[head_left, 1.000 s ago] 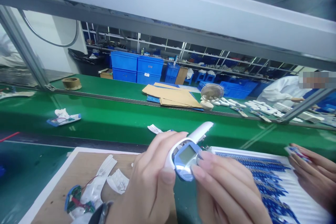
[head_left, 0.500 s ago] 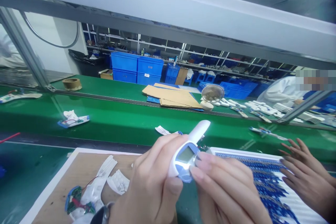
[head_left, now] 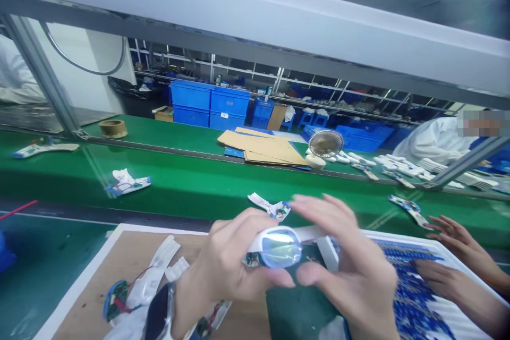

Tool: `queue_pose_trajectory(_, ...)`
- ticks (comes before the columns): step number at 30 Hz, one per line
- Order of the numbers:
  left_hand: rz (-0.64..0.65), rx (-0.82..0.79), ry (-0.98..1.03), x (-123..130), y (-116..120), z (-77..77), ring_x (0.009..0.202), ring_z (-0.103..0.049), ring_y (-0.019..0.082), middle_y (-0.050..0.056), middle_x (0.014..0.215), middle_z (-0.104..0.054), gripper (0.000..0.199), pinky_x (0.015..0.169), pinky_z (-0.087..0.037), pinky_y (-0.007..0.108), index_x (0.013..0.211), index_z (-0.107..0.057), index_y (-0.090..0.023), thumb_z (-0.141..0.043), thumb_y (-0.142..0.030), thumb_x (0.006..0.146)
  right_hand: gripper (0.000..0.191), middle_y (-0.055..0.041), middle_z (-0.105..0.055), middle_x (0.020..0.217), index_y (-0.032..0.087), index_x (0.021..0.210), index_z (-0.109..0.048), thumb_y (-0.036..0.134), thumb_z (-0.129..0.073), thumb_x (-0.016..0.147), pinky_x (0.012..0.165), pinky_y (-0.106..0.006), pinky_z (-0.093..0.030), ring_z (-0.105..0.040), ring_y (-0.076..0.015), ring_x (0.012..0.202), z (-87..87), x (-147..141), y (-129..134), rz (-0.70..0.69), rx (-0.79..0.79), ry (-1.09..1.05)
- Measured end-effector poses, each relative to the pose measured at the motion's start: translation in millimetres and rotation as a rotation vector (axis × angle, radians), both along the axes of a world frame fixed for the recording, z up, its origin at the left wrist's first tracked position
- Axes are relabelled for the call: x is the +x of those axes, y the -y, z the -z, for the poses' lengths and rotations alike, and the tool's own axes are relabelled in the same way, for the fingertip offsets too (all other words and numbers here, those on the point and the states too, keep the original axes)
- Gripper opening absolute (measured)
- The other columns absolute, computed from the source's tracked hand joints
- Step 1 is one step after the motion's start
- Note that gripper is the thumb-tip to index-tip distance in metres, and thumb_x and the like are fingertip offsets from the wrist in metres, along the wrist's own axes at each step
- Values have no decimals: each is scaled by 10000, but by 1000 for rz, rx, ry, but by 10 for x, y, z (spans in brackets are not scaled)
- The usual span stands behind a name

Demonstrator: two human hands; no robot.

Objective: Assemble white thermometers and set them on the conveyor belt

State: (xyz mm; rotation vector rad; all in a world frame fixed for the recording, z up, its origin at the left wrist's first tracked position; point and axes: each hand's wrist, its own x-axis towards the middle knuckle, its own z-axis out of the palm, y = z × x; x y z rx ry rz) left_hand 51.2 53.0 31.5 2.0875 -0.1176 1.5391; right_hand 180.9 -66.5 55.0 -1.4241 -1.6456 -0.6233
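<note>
My left hand point(head_left: 235, 255), with a dark watch point(head_left: 157, 313) at its wrist, grips a white handheld device point(head_left: 281, 247) with a shiny round face. The device lies sideways, and its white handle points right, partly behind the fingers of my right hand point(head_left: 350, 265). That hand is curved around the handle end, thumb and fingers apart; whether it touches the device is unclear. Below and left, an opened white housing point(head_left: 143, 289) and a green circuit board point(head_left: 116, 300) with red wires lie on a brown board point(head_left: 91, 287).
Opened devices point(head_left: 129, 183) point(head_left: 273, 207) lie on the green belt point(head_left: 199, 186). At right, another person's hands point(head_left: 450, 276) are over a white tray holding blue parts point(head_left: 414, 292). A small fan point(head_left: 325, 143) and cardboard point(head_left: 263, 146) stand beyond.
The device has turned from upright tilt to sideways. My right hand's fingers have opened and moved up from its face. Opened devices on the belt have shifted right. The other person's nearer hand reached left.
</note>
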Motion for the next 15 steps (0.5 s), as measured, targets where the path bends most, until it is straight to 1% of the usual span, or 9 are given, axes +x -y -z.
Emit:
queue_pose_trajectory(2,39,41,-46,4,-43,29,689,-693,159,50,776,-713,399,556,-498,211,991,-599,-171,-469,-548,985,410,-15,-739,982,212,1104,-641,567,-548,922,934,-294,-534,-707,-132,911,-22,65,6,-75,-136,0)
queue_pose_trajectory(4,63,38,-88,-4,-77,48,650,-666,154,46,756,-701,387,535,-479,215,973,-604,-176,-461,-535,990,362,-13,-745,949,199,1083,-655,516,-563,935,791,-197,-559,-710,-98,854,-27,70,4,-138,-189,-63)
queue_pose_trajectory(5,70,29,-112,-10,-92,54,639,-655,153,48,751,-694,389,532,-476,218,963,-609,-176,-451,-530,995,348,-24,-747,947,184,1079,-663,489,-574,939,747,-172,-558,-711,-96,848,-23,60,-4,-163,-191,-106)
queue_pose_trajectory(7,70,0,-162,-16,-126,65,632,-643,157,52,749,-687,393,539,-479,225,934,-618,-176,-436,-518,998,311,-34,-751,911,167,1033,-689,448,-594,942,709,-164,-555,-711,-98,800,1,46,-44,-207,-195,-196)
queue_pose_trajectory(9,49,-59,-231,-5,-182,87,637,-641,160,48,755,-684,378,560,-488,231,910,-627,-178,-443,-498,991,319,-41,-749,869,158,979,-709,457,-607,937,679,-186,-549,-696,-108,748,54,69,-135,-228,-226,-288)
queue_pose_trajectory(11,-2,-169,-333,34,-273,147,633,-644,162,22,718,-672,348,591,-496,240,862,-626,-191,-463,-474,982,365,-47,-740,855,153,961,-715,488,-572,950,674,-219,-541,-677,-120,741,160,143,-306,-204,-313,-358)
queue_pose_trajectory(13,-82,-326,-448,104,-397,268,625,-655,172,-2,668,-658,320,625,-513,263,838,-617,-202,-479,-453,980,386,-34,-719,812,144,938,-701,479,-513,982,656,-232,-527,-658,-115,721,334,260,-565,-162,-450,-416)
queue_pose_trajectory(14,-134,-414,-488,147,-463,349,624,-664,184,-1,670,-660,321,627,-523,282,876,-614,-202,-463,-465,984,371,-12,-695,748,137,906,-686,454,-513,989,606,-217,-510,-637,-98,651,446,326,-720,-149,-546,-443)
queue_pose_trajectory(15,-192,-498,-515,192,-525,438,684,-686,211,26,740,-688,321,658,-541,317,945,-606,-194,-458,-477,981,355,7,-662,696,126,868,-667,430,-529,989,560,-204,-491,-614,-85,600,570,395,-883,-125,-631,-469)
